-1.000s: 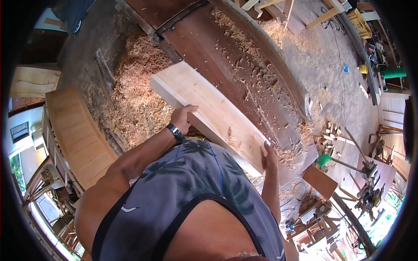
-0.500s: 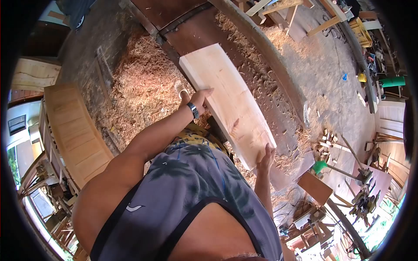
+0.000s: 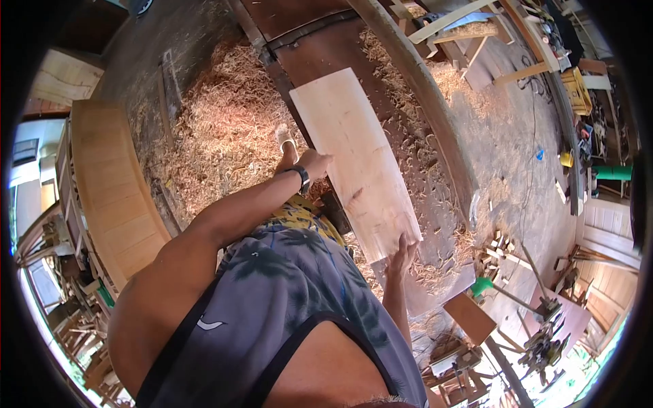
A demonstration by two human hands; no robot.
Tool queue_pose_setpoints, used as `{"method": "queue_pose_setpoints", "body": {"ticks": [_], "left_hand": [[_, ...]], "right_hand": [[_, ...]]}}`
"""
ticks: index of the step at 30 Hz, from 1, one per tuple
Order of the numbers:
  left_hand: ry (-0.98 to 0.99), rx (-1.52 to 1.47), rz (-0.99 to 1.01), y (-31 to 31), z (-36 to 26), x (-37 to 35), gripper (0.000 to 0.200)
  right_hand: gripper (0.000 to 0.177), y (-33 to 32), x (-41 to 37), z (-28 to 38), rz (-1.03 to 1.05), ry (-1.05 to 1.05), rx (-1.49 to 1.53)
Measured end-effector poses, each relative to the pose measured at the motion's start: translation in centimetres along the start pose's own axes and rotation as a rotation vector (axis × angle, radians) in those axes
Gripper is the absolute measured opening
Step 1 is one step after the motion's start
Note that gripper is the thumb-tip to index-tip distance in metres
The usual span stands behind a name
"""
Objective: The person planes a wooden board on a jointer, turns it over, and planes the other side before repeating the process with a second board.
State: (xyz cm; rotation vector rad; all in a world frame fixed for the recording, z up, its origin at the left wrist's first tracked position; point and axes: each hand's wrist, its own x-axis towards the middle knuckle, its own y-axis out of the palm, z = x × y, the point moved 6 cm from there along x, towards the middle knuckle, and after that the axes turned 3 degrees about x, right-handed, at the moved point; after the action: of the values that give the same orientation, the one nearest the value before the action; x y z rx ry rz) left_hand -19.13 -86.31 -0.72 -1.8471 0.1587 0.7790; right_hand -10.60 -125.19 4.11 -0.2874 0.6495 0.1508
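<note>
A pale wooden board (image 3: 354,156) lies lengthwise over the brown bench, its broad face turned up and a small dark knot on the near half. My left hand (image 3: 314,165), with a dark watch on the wrist, is closed on the board's left long edge, near its middle. At the near end my right hand (image 3: 401,256) grips the corner, fingers on the upper face and the rest of the hand below the edge. Curled wood shavings (image 3: 411,112) lie along the bench surface (image 3: 320,58) beside the board.
A heap of shavings (image 3: 228,109) covers the floor on the left, around my foot (image 3: 288,139). A panelled wooden door (image 3: 115,183) stands farther left. A raised beam (image 3: 425,88) runs along the bench's right side. Wood offcuts (image 3: 500,248) and a brown block (image 3: 469,318) sit at the right.
The board has tipped flatter, so its thick left side no longer shows, and its near end has shifted slightly left. Both hands have stayed on it; the whole view has turned a little.
</note>
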Motion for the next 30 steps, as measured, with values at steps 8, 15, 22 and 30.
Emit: {"method": "queue_pose_setpoints", "body": {"ticks": [8,15,22,30], "left_hand": [[-0.509,-1.126,-0.540,-4.9,5.1,2.7,0.066],[-0.399,-0.370,-0.701,-9.0,4.0,5.1,0.085],[-0.494,-0.184,-0.885,-7.8,2.9,8.6,0.089],[-0.526,-0.228,-0.920,-10.2,5.4,10.8,0.088]], "right_hand": [[0.094,2.7,1.8,4.1,0.237,-0.739,-0.628],[0.075,12.3,0.3,4.4,0.370,-1.134,-1.045],[0.065,15.1,1.4,3.6,0.306,-1.145,-1.246],[0.058,18.3,2.6,4.5,0.293,-1.177,-1.237]]}}
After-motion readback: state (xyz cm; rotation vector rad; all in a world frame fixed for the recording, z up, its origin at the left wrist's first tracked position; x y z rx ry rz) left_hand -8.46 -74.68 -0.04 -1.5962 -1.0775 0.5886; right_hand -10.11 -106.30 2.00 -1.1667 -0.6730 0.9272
